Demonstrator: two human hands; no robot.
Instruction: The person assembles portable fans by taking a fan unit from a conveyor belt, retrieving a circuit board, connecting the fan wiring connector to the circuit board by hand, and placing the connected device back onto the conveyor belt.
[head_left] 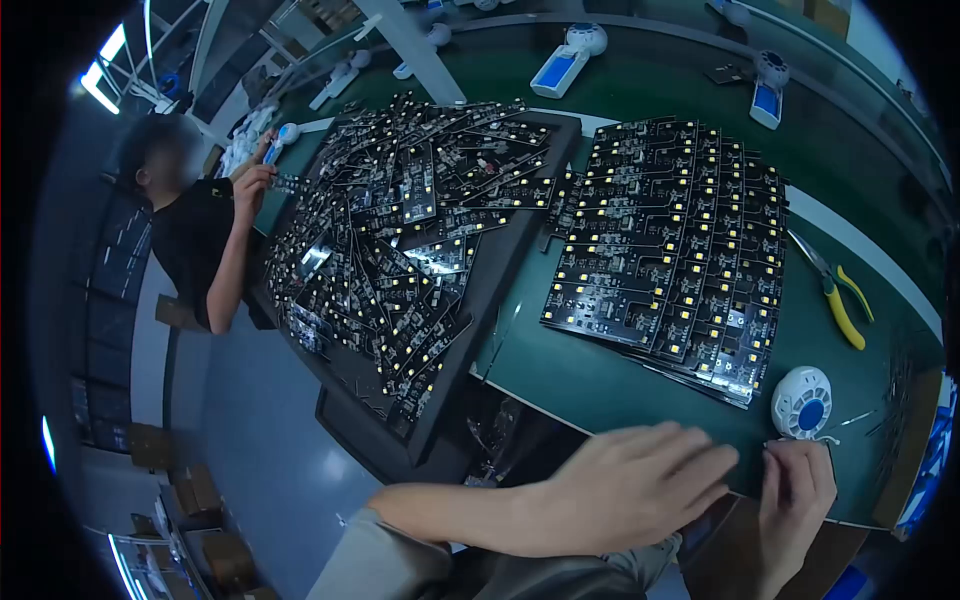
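My left hand [650,485] reaches across at the table's front edge, back up, fingers loosely stretched and slightly blurred; nothing shows in it. To its right, my right hand [797,490] has its fingers bent together near the edge; whatever they might hold is hidden. Just above that hand lies a round white device with a blue centre [802,403], a short white piece sticking out at its lower side. Beyond my hands, black circuit boards with yellow-white LEDs [670,250] lie in overlapping rows on the green table [530,370].
A black tray [480,330] heaped with loose circuit boards [400,230] stands at the left. Yellow-handled pliers [845,305] lie at the right, near thin wire-like pieces [885,420]. White-and-blue handheld devices [567,62] sit at the back. Another person [200,230] works at the far left.
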